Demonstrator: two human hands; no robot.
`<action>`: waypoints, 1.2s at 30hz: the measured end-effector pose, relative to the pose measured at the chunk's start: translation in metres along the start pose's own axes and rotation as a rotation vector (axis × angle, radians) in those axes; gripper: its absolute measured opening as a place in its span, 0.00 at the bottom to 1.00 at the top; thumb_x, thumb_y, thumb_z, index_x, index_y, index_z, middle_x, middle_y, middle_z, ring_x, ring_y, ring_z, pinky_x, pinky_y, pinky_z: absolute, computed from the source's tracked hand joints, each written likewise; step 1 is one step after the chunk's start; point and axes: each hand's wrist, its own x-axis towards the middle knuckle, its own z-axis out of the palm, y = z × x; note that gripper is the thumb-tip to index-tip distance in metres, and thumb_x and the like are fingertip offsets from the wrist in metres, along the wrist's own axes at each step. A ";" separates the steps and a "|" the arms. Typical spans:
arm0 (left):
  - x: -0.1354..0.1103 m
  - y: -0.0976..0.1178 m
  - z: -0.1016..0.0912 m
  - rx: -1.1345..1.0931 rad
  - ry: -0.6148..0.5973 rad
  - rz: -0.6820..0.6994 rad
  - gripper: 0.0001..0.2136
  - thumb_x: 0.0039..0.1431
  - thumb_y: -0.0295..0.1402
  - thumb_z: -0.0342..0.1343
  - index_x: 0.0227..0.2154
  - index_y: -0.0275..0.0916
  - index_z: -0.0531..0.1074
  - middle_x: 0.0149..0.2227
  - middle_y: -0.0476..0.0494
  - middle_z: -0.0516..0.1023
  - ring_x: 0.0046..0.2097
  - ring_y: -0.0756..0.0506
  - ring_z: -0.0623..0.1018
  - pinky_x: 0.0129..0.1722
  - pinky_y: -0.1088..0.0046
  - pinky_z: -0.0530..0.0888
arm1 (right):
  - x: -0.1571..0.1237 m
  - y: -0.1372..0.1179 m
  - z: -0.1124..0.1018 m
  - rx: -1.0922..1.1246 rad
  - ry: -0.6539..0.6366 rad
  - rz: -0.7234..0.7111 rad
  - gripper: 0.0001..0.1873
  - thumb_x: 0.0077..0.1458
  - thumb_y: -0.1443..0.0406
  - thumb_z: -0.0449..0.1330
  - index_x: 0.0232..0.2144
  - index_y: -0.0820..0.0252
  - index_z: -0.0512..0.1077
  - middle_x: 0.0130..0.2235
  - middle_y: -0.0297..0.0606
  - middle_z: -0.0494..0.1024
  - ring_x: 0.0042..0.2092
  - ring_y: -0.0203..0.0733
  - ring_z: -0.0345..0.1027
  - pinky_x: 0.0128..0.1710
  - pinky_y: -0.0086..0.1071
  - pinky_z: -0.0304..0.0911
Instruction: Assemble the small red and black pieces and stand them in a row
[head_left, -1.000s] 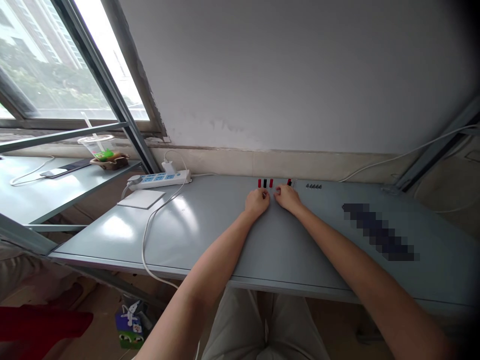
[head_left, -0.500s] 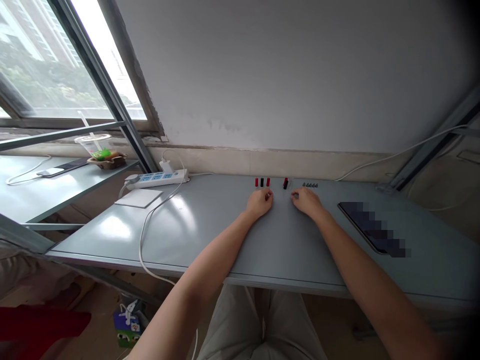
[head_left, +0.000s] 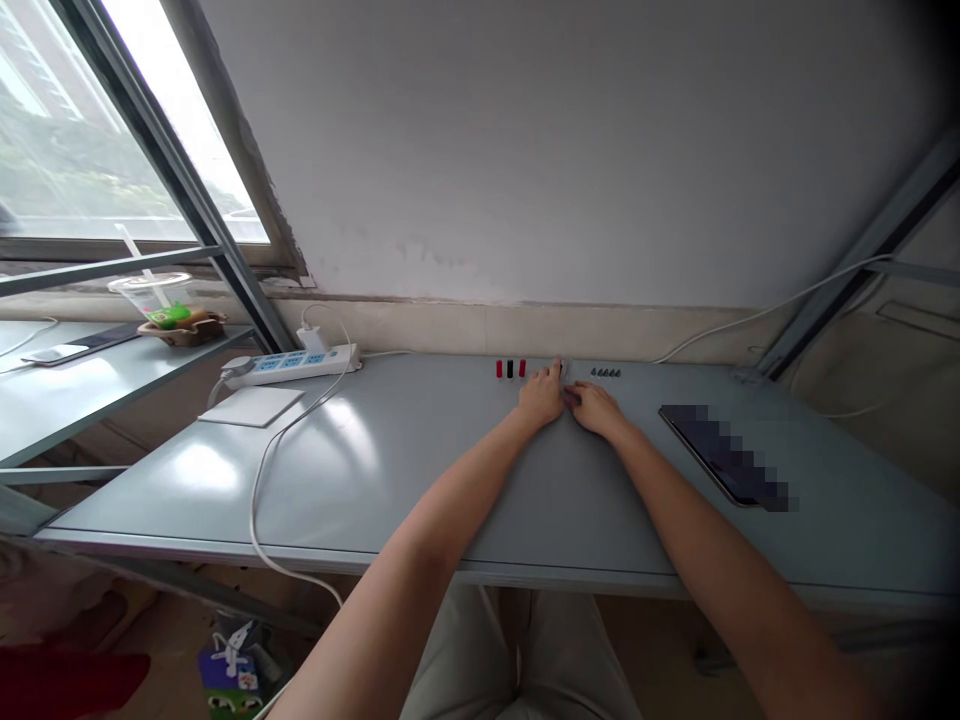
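Observation:
My left hand (head_left: pixel 541 396) reaches forward over the desk, fingers stretched and apart. Its fingertips touch or cover the spot where a small dark piece (head_left: pixel 563 368) partly shows; whether they grip it I cannot tell. Left of that hand stand a red cylinder (head_left: pixel 499 369), a black cylinder (head_left: pixel 510 369) and another red cylinder (head_left: pixel 522 368) in a short row. Close beside, my right hand (head_left: pixel 596 408) rests on the desk with fingers curled together; anything inside them is hidden. Several small dark cone-like pieces (head_left: pixel 606 373) are lined up beyond it.
On the grey desk (head_left: pixel 420 480) a dark phone-like device (head_left: pixel 709 455) lies to the right. At the left are a power strip (head_left: pixel 292 365), a white flat square (head_left: pixel 251 407) and a white cable (head_left: pixel 259 490). A plastic cup (head_left: pixel 161 295) sits on the adjoining desk.
My left hand has moved forward and right, opening its fingers over the small red and black pieces. My hands are closer together. The view has shifted slightly right.

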 end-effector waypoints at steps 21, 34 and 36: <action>-0.017 -0.020 -0.022 -0.173 0.156 -0.230 0.07 0.55 0.29 0.47 0.36 0.38 0.68 0.37 0.41 0.75 0.40 0.45 0.73 0.38 0.70 0.68 | 0.006 -0.004 0.010 0.042 -0.036 0.057 0.24 0.59 0.57 0.42 0.55 0.52 0.60 0.60 0.39 0.56 0.60 0.49 0.45 0.57 0.52 0.38; -0.035 -0.036 -0.027 -0.602 0.302 -0.297 0.06 0.48 0.31 0.54 0.30 0.35 0.70 0.29 0.44 0.74 0.33 0.50 0.72 0.36 0.73 0.69 | -0.003 -0.013 0.004 0.080 0.136 -0.030 0.14 0.55 0.61 0.51 0.41 0.59 0.71 0.44 0.45 0.69 0.48 0.47 0.60 0.46 0.38 0.56; -0.034 -0.038 -0.024 -0.629 0.311 -0.304 0.05 0.48 0.31 0.55 0.29 0.35 0.70 0.28 0.44 0.73 0.32 0.50 0.72 0.36 0.72 0.69 | -0.003 -0.015 0.002 0.122 0.203 -0.073 0.10 0.54 0.63 0.52 0.36 0.60 0.70 0.40 0.44 0.69 0.44 0.45 0.62 0.42 0.36 0.58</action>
